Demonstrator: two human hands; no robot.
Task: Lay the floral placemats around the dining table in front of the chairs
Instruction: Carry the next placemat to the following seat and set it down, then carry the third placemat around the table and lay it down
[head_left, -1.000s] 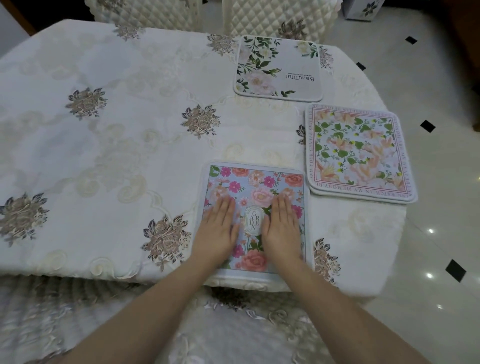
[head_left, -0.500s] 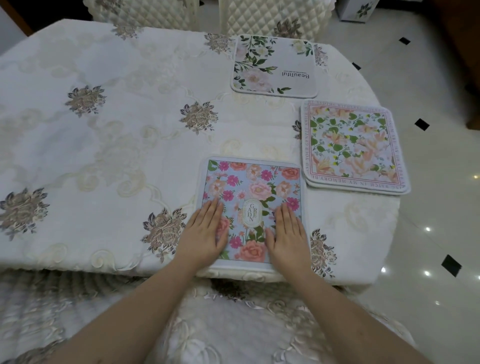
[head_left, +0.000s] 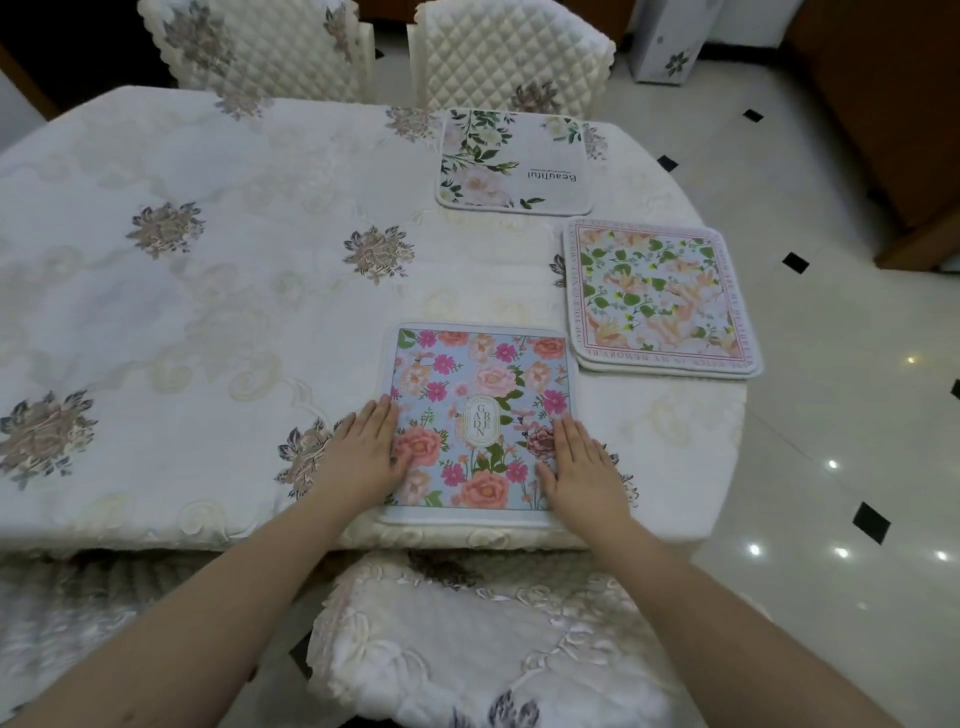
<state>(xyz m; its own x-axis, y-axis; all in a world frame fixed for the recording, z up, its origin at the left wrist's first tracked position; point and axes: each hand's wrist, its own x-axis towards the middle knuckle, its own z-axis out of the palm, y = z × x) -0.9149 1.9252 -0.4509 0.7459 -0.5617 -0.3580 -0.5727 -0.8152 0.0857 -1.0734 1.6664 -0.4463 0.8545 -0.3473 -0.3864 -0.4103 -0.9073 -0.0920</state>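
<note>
Both hands flat, palms down, fingers together and extended, gripping nothing. Left hand sits on the left edge of the blue placemat, fingertips half on the mat, half on the tablecloth. Right hand sits on the mat's right edge, same pose. Mat lies between the two hands, flat, near edge lined up with the near edge of the table, directly over the near chair, whose embroidered cream cover shows below the forearms. "GARDEN" label in the mat's centre, clear of both hands.

Beyond and to the right: pink-bordered placemat, flat at the table's right end, its outer edge seeming to reach slightly past the table edge. Looks like a stack of two or more, layered edges visible along its near side, but hard to be sure. Apart from the blue mat, not touching it.

Farther back: white "Beautiful" placemat, flat, text upside down from this side, in front of the far right chair. Far left chair beside it, bare tablecloth in front of it.

Tiled floor with small black diamonds to the right.
</note>
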